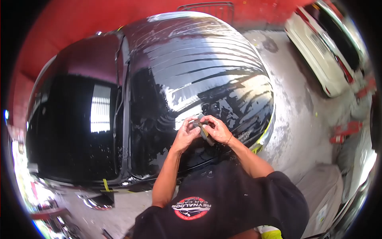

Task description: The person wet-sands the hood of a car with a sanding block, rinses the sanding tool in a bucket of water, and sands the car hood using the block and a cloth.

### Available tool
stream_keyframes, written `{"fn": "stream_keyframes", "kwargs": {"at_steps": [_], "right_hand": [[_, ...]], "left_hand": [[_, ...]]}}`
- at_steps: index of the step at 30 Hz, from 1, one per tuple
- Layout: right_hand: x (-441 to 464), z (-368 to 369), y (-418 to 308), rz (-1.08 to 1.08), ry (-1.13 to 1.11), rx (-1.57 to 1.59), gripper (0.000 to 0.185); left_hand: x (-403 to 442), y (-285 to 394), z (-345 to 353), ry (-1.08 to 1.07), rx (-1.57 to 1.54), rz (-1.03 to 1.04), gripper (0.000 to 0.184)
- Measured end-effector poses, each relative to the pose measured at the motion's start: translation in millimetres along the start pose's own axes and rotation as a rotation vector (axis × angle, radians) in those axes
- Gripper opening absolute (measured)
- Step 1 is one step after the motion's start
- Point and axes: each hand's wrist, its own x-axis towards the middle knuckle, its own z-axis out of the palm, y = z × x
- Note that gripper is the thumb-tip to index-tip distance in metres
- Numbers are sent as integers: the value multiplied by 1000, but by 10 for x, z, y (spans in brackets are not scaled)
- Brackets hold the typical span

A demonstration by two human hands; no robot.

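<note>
Small piece gripped by both hands over wet black hood

Nearest: dark T-shirt (254, 195) with a red-and-white logo worn on the torso, which is set close along the car's side. Just beyond it, a small grey-and-yellowish piece (204, 133) is held above the hood (159, 85). It is pinched from two sides, probably so that it can be steadied or shaped between the fingers; exact type can't be told, partly covered. Whether the hood is touched by it can't be told either.

Left hand (186, 134): closed on the piece's left side, fingers curled, thumb turned inward. Right hand (217, 130): closed on the right side, fingers bent over the top, thumb tucked under. Both forearms are stretched forward and angled inward, so the hands are brought nearly together.

Hood is covered in wet-looking streaks and patches, with bright reflections. To the left, the dark windshield (71, 131) is seen, a yellow tape strip (106, 185) stuck near its lower edge, presumably as masking. More yellow is seen at the hood's right edge, blurred.

Farther off: grey floor (292, 133), a white car (316, 53) parked at upper right, and a red wall (262, 14) behind.
</note>
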Motion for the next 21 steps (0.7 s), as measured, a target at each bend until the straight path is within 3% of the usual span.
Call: {"fn": "stream_keyframes", "kwargs": {"at_steps": [1,3,5,7,9,10,11,14,15,16,17,18,19,21], "right_hand": [[-34,-20,-4,5,-8,-88,24],[-197,21,-177,-30,-30,-177,24],[-348,78,-252,7,-15,-8,26],[-505,87,-219,75,70,164,31],[-812,198,-388,189,70,142,39],[-914,258,-244,-52,174,-118,50],[-1020,290,-143,-47,231,-149,61],[-1263,172,126,4,378,-168,67],[-1347,92,209,-4,346,-46,69],[-1424,39,198,-21,305,83,70],[-1591,-32,150,-24,376,15,77],[-1728,-109,224,-156,522,-67,82],[-1870,-212,329,-291,663,-147,86],[-2255,-499,707,-184,817,-35,95]], "left_hand": [[-23,21,14,-43,26,-30,57],[-107,28,24,42,315,105,59],[-176,18,117,69,213,112,62],[-211,14,210,72,303,97,60],[-180,-89,237,93,312,91,58],[-202,-72,325,61,388,57,57],[-215,-68,407,33,464,25,57],[-152,-245,449,-99,550,-101,57],[-145,-356,508,-114,566,-123,57],[-147,-461,559,-189,584,-54,58],[-146,-528,574,-256,603,21,59],[-117,-569,534,-251,811,-16,61],[-98,-574,556,-270,1157,113,66],[4,-660,506,-146,1660,235,75]]}}
